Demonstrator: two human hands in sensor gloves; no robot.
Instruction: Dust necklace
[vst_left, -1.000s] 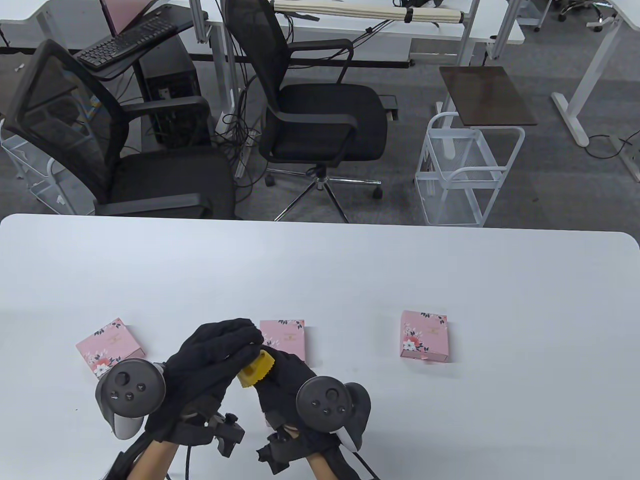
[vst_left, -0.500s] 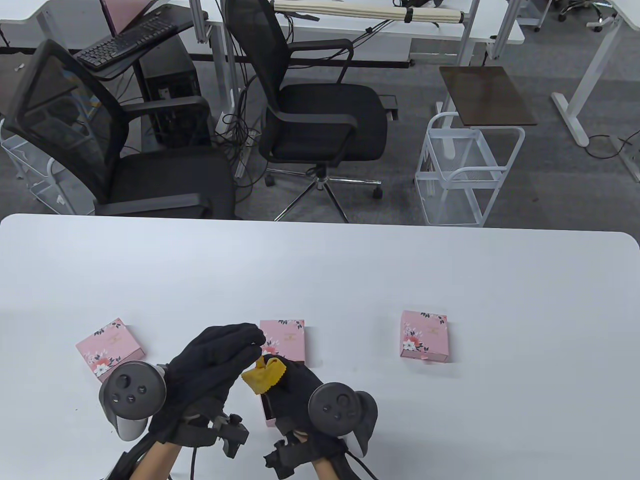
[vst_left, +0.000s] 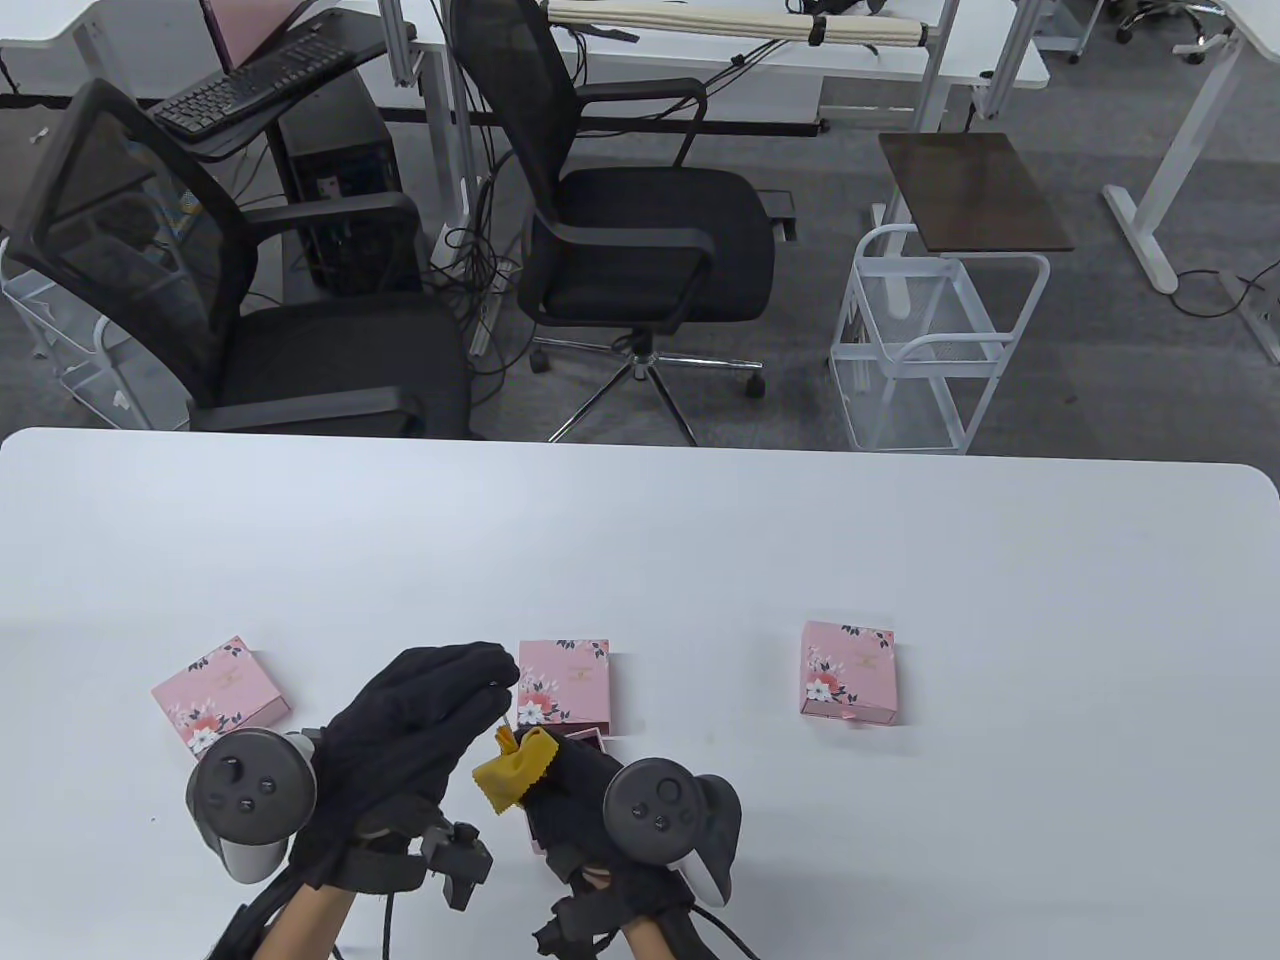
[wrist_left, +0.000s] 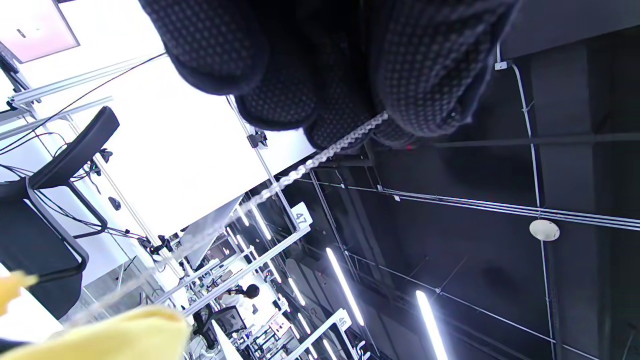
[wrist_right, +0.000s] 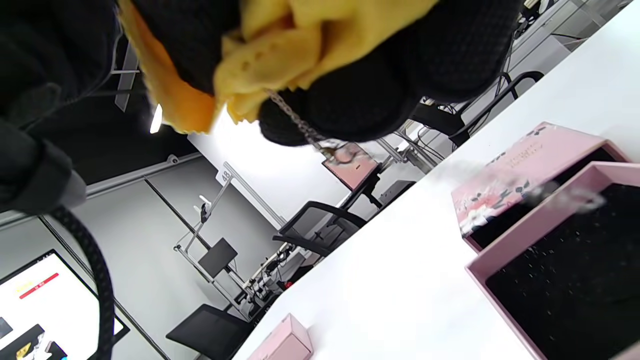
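Three closed pink floral boxes sit in a row on the white table (vst_left: 700, 540): the left box (vst_left: 221, 694) just beyond the left tracker, the middle box (vst_left: 565, 683) right behind both hands, and the right box (vst_left: 848, 671) well apart to the right. A fourth pink piece, an open tray (wrist_right: 555, 260) with a black lining, lies on the table under the right hand, its sleeve just beside it; in the table view only its edge peeks out near the right glove. There is one necklace (wrist_left: 320, 159), a thin silver chain, and one yellow cloth (vst_left: 512, 768). There are two gloved hands, each with one tracker strapped to its back. The left hand (vst_left: 415, 735) is raised above the table with its fingers (wrist_left: 425, 75) curled together, pinching the upper end of the chain, which runs taut and slanting away from the fingertips toward the cloth. The right hand (vst_left: 572, 800), just beside the left and lower, grips the bunched cloth between closed fingers, and the chain passes through the folds of the cloth and comes out below it, its free end hanging blurred above the open tray. So the necklace hangs in the air between the two hands, held by the left at the top and wrapped by the cloth in the right, off the table.
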